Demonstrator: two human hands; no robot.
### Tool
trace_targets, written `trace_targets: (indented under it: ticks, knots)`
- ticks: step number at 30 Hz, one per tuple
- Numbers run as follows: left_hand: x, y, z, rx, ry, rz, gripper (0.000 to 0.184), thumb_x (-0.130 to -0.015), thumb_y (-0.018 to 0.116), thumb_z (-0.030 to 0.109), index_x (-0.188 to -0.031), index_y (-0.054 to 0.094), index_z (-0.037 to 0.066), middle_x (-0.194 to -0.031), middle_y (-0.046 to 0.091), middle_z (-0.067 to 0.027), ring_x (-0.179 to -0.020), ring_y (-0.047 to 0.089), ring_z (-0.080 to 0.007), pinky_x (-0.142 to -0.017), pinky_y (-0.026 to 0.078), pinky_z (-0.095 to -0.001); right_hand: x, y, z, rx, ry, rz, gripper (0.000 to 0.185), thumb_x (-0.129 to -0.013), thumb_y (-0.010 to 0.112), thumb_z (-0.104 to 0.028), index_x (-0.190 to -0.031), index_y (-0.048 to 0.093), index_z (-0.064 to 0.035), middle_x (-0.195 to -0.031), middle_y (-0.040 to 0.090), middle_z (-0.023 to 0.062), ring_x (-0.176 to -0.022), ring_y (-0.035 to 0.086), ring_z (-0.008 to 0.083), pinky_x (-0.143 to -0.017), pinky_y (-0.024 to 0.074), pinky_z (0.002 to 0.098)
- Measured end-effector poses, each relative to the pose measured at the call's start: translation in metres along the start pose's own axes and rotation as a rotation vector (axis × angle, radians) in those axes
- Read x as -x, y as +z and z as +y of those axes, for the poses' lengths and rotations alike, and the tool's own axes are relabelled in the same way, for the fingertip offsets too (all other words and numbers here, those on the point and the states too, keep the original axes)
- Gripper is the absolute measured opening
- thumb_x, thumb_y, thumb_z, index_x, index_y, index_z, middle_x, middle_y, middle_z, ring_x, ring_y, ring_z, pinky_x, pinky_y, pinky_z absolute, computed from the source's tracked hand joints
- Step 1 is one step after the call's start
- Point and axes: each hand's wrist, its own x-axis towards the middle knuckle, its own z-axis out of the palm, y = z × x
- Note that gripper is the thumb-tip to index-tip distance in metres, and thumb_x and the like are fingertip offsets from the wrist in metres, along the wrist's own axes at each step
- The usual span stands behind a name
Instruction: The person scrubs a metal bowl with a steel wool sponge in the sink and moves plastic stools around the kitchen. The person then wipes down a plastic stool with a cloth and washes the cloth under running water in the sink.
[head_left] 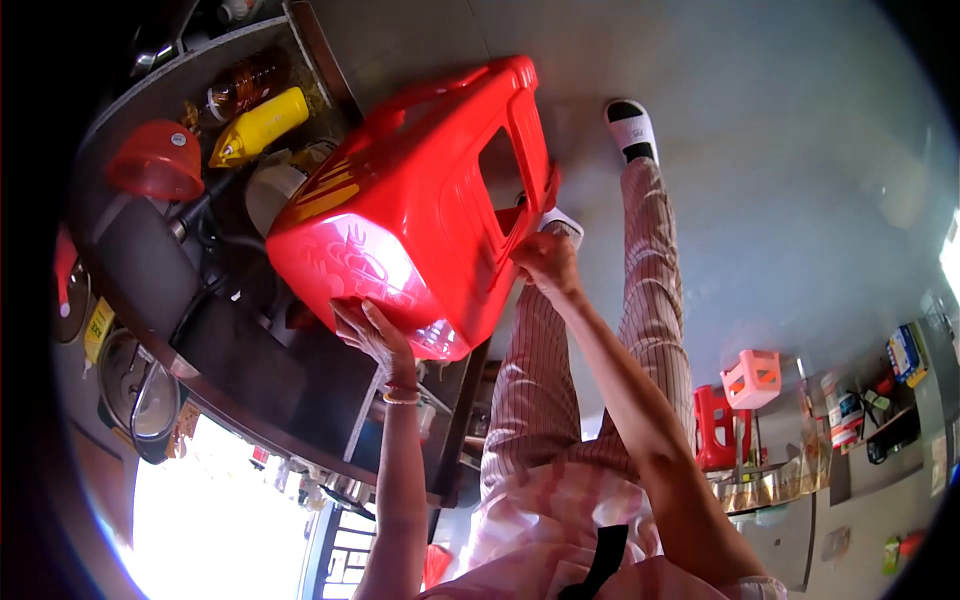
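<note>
A red plastic stool [425, 210] is tipped on its side in front of me, its shiny seat turned toward my left hand and its legs pointing up and away. Yellow marks show on one of its sides. My left hand [378, 338] supports the lower part of the seat, fingers and thumb spread against the plastic. At the stool's right side, my right hand [548, 262] is closed around the edge of a leg by the side opening. Behind the stool, part of my left slippered foot is hidden.
To the left is a dark counter [135, 240] bearing a yellow bottle [262, 128], a dark brown bottle [245, 85] and a red bowl [158, 162]. A pink stool [752, 378] and another red stool [714, 430] stand at right on the grey floor [790, 180].
</note>
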Motion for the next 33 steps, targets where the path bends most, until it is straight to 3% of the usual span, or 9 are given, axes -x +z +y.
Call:
trace_targets:
  ticks: [1,4,7,8,14,19,25,27,33]
  knots:
    - [0.0,-0.005,0.006,-0.031,0.095,0.039,0.071,-0.09,0.047,0.047,-0.143,0.019,0.01,-0.134,0.028,-0.0258,-0.119,0.033,-0.0429,-0.094,0.031,-0.058,0.017,-0.01,-0.016,-0.262,0.046,-0.065,0.011,-0.077,0.067,-0.009,-0.079,0.065,0.001,-0.071,0.065,0.0087,-0.06,0.063,0.0139,-0.053,0.0514,0.0253]
    - [-0.011,-0.024,0.023,0.313,-0.189,-0.053,0.067,-0.091,0.046,0.045,-0.14,0.028,0.004,-0.13,0.03,-0.0242,-0.117,0.033,-0.0391,-0.099,0.029,-0.0468,0.04,-0.029,-0.035,-0.915,0.081,-0.472,0.007,-0.079,0.069,-0.007,-0.084,0.066,-0.0021,-0.077,0.066,0.0097,-0.064,0.063,0.017,-0.056,0.0508,0.025]
    - [-0.006,-0.032,0.022,0.265,-0.165,0.019,0.067,-0.09,0.049,0.047,-0.14,0.03,0.006,-0.131,0.028,-0.0227,-0.121,0.029,-0.0383,-0.099,0.03,-0.0466,0.057,-0.028,-0.064,-1.097,-0.089,-0.737,0.006,-0.079,0.068,-0.006,-0.083,0.065,-0.0032,-0.077,0.062,0.0094,-0.066,0.061,0.017,-0.054,0.0494,0.0277]
    - [-0.002,-0.034,0.021,0.341,-0.213,0.027,0.067,-0.09,0.049,0.047,-0.139,0.031,0.005,-0.133,0.027,-0.0223,-0.122,0.028,-0.0375,-0.1,0.029,-0.0472,0.062,-0.024,-0.079,-1.031,-0.18,-0.793,0.011,-0.079,0.071,-0.014,-0.083,0.064,-0.0065,-0.071,0.056,0.0045,-0.056,0.053,0.012,-0.049,0.0458,0.0236]
    - [0.027,-0.066,0.032,0.313,-0.164,0.011,0.053,-0.093,0.048,0.036,-0.133,0.037,0.002,-0.127,0.031,-0.023,-0.116,0.034,-0.036,-0.098,0.031,-0.0473,0.079,-0.014,-0.136,-0.963,-0.259,-0.974,0.013,-0.078,0.071,-0.013,-0.082,0.063,-0.0043,-0.071,0.056,0.0056,-0.058,0.054,0.0138,-0.048,0.0466,0.0248]
    - [0.057,-0.081,0.038,0.415,-0.25,-0.042,0.04,-0.092,0.049,0.022,-0.126,0.043,0.003,-0.122,0.037,-0.0221,-0.112,0.04,-0.0368,-0.096,0.032,-0.0464,0.094,0.007,-0.179,-0.758,-0.208,-0.809,0.008,-0.079,0.069,-0.008,-0.081,0.062,-0.0041,-0.075,0.056,0.0056,-0.061,0.056,0.0153,-0.047,0.0448,0.0262]
    - [0.098,-0.069,0.029,0.666,-0.468,-0.093,0.026,-0.092,0.05,0.02,-0.112,0.054,0.004,-0.107,0.049,-0.0117,-0.1,0.049,-0.0214,-0.081,0.043,-0.032,0.097,0.044,-0.21,-0.509,-0.145,-0.746,0.007,-0.077,0.068,-0.001,-0.082,0.064,-0.0033,-0.09,0.061,0.0085,-0.065,0.059,0.0182,-0.047,0.045,0.0279]
    - [0.118,-0.06,0.024,1.038,-0.689,-0.045,0.025,-0.093,0.05,0.022,-0.108,0.057,0.003,-0.099,0.056,-0.0101,-0.093,0.053,-0.0164,-0.077,0.045,-0.0301,0.092,0.064,-0.211,-0.376,-0.091,-0.802,0.011,-0.077,0.065,0.004,-0.082,0.065,-0.0061,-0.089,0.061,0.0092,-0.066,0.059,0.0193,-0.049,0.0449,0.0305]
    - [0.172,-0.072,0.018,1.143,-0.848,-0.565,0.035,-0.091,0.053,0.031,-0.105,0.058,-0.001,-0.084,0.062,-0.0082,-0.07,0.06,-0.0155,-0.066,0.049,-0.0297,0.108,0.12,-0.218,0.1,0.085,-0.755,0.008,-0.076,0.07,-0.002,-0.078,0.063,-0.0022,-0.073,0.061,0.0094,-0.061,0.06,0.0188,-0.053,0.0501,0.0285]
